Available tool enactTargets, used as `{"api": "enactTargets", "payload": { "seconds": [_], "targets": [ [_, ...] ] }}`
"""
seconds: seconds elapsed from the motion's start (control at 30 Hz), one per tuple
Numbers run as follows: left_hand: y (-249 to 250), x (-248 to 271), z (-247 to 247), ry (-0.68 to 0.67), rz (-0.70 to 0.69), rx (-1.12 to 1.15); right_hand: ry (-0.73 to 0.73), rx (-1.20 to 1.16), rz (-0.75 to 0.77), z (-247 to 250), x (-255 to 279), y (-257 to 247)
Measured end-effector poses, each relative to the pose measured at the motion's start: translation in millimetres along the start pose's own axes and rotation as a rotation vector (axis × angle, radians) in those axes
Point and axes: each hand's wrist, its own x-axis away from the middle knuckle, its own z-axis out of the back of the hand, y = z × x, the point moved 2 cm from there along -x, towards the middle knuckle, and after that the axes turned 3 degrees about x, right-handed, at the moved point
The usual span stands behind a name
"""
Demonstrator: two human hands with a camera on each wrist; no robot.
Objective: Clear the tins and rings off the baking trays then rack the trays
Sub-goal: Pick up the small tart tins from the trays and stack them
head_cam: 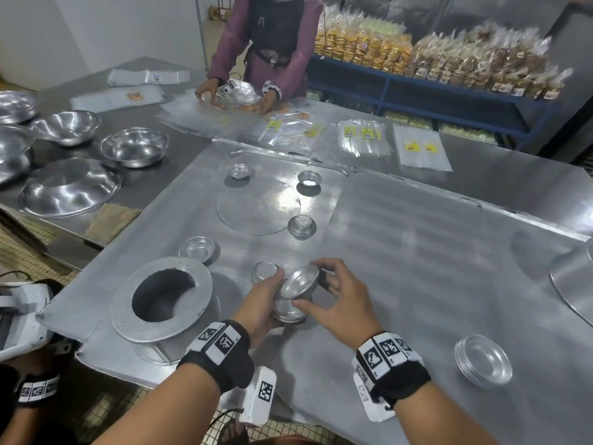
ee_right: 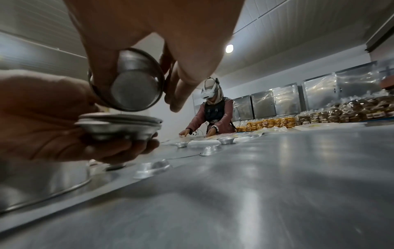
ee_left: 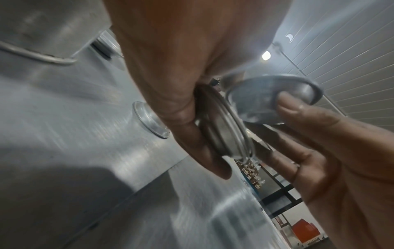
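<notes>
My left hand (head_cam: 261, 297) grips a short stack of small round tins (head_cam: 288, 313) just above the near tray (head_cam: 321, 364). My right hand (head_cam: 335, 292) pinches one more tin (head_cam: 300, 282), tilted bottom-up, right over that stack. From the left wrist the stack (ee_left: 224, 128) and the tilted tin (ee_left: 266, 94) appear apart. The right wrist view shows that tin (ee_right: 136, 87) hovering over the stack (ee_right: 119, 124). Several loose tins lie on the left tray (head_cam: 179, 200), the nearest ones (head_cam: 264, 271) (head_cam: 197, 248) beside a tall metal ring (head_cam: 163, 300).
A second stack of tins (head_cam: 483, 359) sits on the right tray (head_cam: 417, 252). Steel bowls (head_cam: 134, 147) and a folded cloth (head_cam: 112, 220) are at the left, a big pan (head_cam: 574, 277) at the right edge. Another person (head_cam: 266, 59) handles plastic bags (head_cam: 362, 133) across the table.
</notes>
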Motion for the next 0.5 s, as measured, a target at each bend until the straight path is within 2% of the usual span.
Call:
{"api": "enactTargets", "payload": {
  "seconds": [0.13, 0.37, 0.5],
  "targets": [
    [-2, 3, 0, -0.022, -0.046, -0.047, -0.071, 0.030, -0.009, -13, 7, 7],
    [-8, 4, 15, 0.035, -0.127, -0.064, -0.184, 0.040, -0.054, -22, 9, 14],
    [-8, 6, 24, 0.064, -0.157, -0.066, -0.304, 0.085, -0.092, -24, 7, 13]
  ]
}}
